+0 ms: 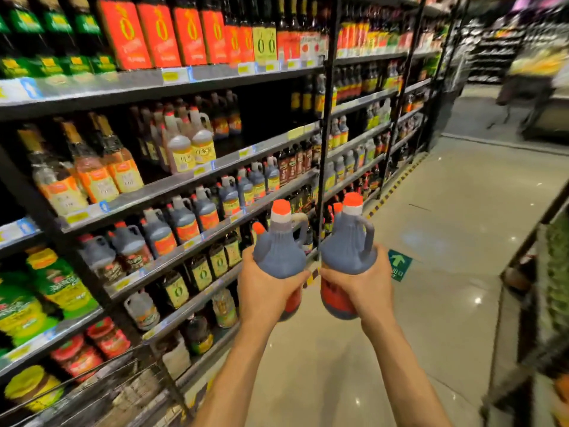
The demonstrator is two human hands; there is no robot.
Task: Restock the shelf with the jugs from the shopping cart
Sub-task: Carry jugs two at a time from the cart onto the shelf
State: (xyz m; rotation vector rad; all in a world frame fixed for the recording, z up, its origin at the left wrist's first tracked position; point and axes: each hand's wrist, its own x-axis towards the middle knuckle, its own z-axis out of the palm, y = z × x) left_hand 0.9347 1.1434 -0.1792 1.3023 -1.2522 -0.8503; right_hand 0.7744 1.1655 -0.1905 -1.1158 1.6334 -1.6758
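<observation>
Holding two jugs upright: left hand (264, 292) grip wraps left jug (278, 251), right hand (368, 288) grip wraps right jug (348, 249).

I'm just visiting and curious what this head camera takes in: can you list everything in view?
left jug: one, dark, orange cap, held upright over the aisle
right jug: one, same colours, beside it
shelf jugs: many, dark, orange caps, middle shelf
tall bottles: several, orange labels, top shelf
floor arrow: one, green, aisle floor
left hand: one, bare, grips left jug's body
right hand: one, bare, grips right jug's body
</observation>
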